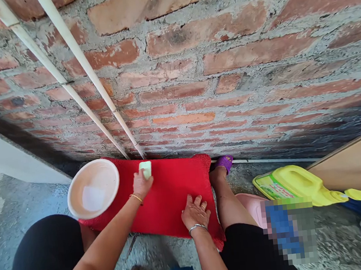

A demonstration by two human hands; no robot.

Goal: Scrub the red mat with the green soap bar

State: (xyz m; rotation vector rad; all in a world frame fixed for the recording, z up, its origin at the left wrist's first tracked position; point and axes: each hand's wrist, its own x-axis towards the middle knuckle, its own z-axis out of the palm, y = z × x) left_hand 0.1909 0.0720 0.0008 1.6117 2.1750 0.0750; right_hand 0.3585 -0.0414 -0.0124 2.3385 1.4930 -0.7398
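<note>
We grip a pale green bar in our left hand, its fingers curled over the near end, near the far edge of the red cloth. Our right hand lies open on that cloth, fingers spread, while a basin sits at the left end and a yellow jug lies at right.

Red cloth; block pale green, seemingly.

I have a red cloth spread before me; what supports it I can't quite make out. A pale basin sits at its left end. My left fingers hold a pale green block against it; my right fingers rest spread near the right end.
</note>
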